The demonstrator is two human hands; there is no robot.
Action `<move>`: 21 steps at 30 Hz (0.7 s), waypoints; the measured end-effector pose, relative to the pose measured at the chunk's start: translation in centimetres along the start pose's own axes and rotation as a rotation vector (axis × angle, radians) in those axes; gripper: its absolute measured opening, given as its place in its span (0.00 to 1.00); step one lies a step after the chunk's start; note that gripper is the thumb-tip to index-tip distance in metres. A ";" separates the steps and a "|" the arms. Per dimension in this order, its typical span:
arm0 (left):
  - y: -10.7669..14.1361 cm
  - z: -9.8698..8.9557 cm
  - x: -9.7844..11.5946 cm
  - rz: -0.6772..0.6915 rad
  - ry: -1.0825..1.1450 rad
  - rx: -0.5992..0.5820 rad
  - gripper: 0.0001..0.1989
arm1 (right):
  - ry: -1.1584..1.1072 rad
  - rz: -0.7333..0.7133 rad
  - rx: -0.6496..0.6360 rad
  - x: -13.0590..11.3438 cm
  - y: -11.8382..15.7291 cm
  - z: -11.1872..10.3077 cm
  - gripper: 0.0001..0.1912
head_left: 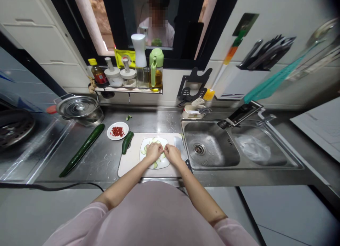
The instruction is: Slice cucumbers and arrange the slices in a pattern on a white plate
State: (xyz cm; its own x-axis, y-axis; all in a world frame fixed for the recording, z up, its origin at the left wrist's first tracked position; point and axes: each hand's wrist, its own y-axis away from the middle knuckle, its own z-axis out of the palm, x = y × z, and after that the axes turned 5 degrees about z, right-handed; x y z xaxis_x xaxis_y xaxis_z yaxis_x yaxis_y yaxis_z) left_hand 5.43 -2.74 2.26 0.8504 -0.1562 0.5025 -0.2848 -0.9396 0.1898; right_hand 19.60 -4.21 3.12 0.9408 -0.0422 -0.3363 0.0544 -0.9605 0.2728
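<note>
Both hands meet over a white square plate [162, 165], where thin cucumber slices [155, 165] lie spread out. My left hand [154, 152] is closed in a pinch, its fingertips at a pale green cucumber slice. Close beside it, my right hand [172, 154] is pinched too, at the same pale slice; the fingers partly hide it. Under the plate lies a pale cutting board [130, 164]. A knife [180, 144] rests along the board's right side, its dark handle partly behind my right forearm. A cut cucumber piece [127, 142] leans at the board's left edge.
A whole cucumber [82, 150] and a small plate [109, 133] of chopped red pieces are on the steel counter at left. Behind them stands a lidded pot [92, 118]. A double sink [212, 164] is at right. Bottles [156, 67] fill a rack under the window.
</note>
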 end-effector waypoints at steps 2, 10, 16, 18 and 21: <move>-0.1 0.0 0.0 -0.002 -0.003 -0.001 0.08 | 0.003 0.003 0.000 0.0 0.0 0.1 0.08; -0.2 -0.1 0.0 -0.009 -0.006 -0.004 0.07 | 0.026 -0.001 0.021 -0.1 -0.1 0.3 0.08; -0.3 -0.3 0.0 -0.049 0.071 -0.008 0.06 | -0.028 0.012 0.043 0.4 -0.2 0.4 0.09; -0.4 -0.3 -0.1 -0.067 0.097 -0.002 0.07 | -0.060 0.031 0.068 0.7 -0.2 0.3 0.10; -0.4 -0.5 -0.2 -0.083 0.113 0.006 0.07 | -0.125 0.038 0.105 1.1 -0.4 0.2 0.11</move>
State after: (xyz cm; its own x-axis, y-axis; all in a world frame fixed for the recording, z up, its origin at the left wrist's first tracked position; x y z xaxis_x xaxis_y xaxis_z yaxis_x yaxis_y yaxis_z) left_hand 5.19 -2.16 2.47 0.8156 -0.0429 0.5770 -0.2126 -0.9497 0.2299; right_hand 20.55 -3.99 2.43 0.8920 -0.1067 -0.4392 -0.0219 -0.9808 0.1937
